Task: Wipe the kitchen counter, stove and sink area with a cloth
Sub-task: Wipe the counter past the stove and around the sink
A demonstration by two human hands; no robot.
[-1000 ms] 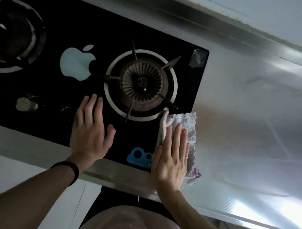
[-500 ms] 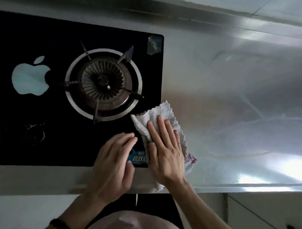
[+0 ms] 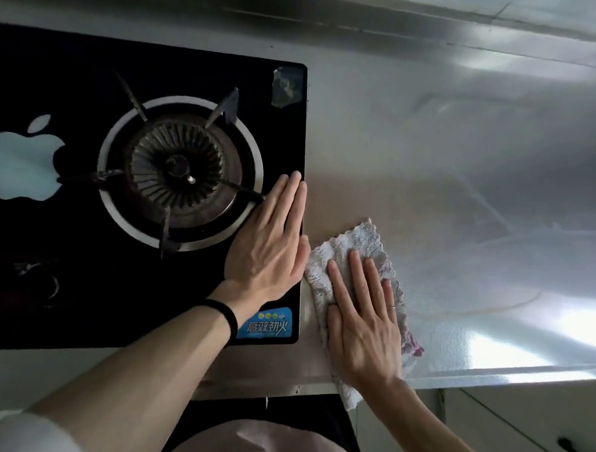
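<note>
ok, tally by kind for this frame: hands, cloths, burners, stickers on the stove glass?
hands: 2 (left hand, right hand)
cloth: 1
burner: 1
stickers: 3 (apple sticker, blue label, grey patch)
total: 7

The right hand (image 3: 360, 321) lies flat, fingers straight, pressing a white crinkled cloth (image 3: 354, 244) onto the silvery steel tabletop (image 3: 457, 186), just beside the right edge of the black glass stove (image 3: 89, 284). The left hand (image 3: 270, 247) rests flat on the glass at that edge, beside the round gas burner (image 3: 179, 169). A black wristband (image 3: 225, 316) circles its wrist.
</note>
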